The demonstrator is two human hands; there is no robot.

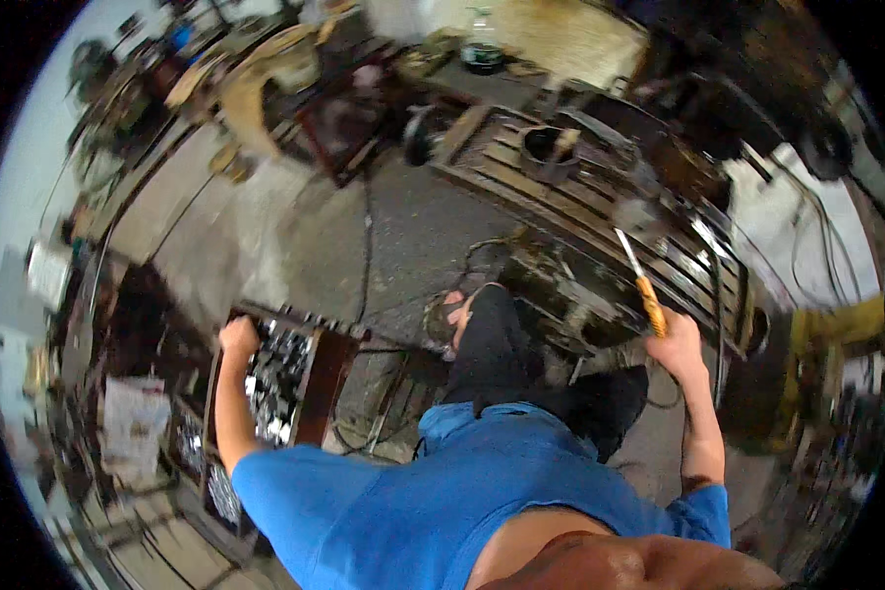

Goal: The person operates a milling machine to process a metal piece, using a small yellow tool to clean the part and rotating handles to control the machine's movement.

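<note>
My right hand is closed round the ridged yellow-orange handle of a screwdriver-like tool. Its slim silver shaft slants up and left toward a slotted metal machine table; the exact tip shape is too small to tell. Off to the left, my left hand is closed at the far left corner of a dark open box, on its rim. Many small shiny metal pieces fill this box. The fingertips of my left hand are hidden.
On the slotted table stands a dark pot with a pale handle sticking out. A bottle is farther back. A cable runs over the concrete floor. Machinery lines the right side; a pale sheet lies left of the box.
</note>
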